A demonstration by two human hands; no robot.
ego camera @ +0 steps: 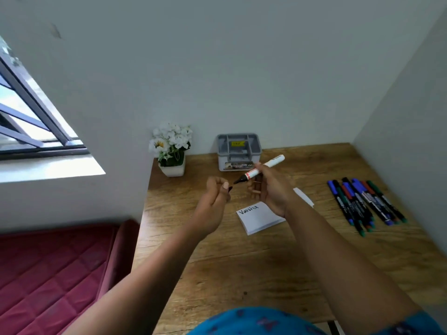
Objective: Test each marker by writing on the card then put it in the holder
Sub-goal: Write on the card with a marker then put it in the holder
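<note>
A white marker [262, 168] is gripped, uncapped, by the right hand [271, 189] at frame centre. Its dark cap [229, 188] is pinched in the left hand [215, 197]. The card [260, 217] below already bears writing. Recapping is judged in hand; tip and cap must be aligned, then the holder [239, 151] above reached.

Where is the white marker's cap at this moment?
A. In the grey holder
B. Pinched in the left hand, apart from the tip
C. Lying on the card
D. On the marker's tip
B: the dark cap sits pinched in the left hand, a small gap from the bare black tip of the white marker held by the right hand.
</note>
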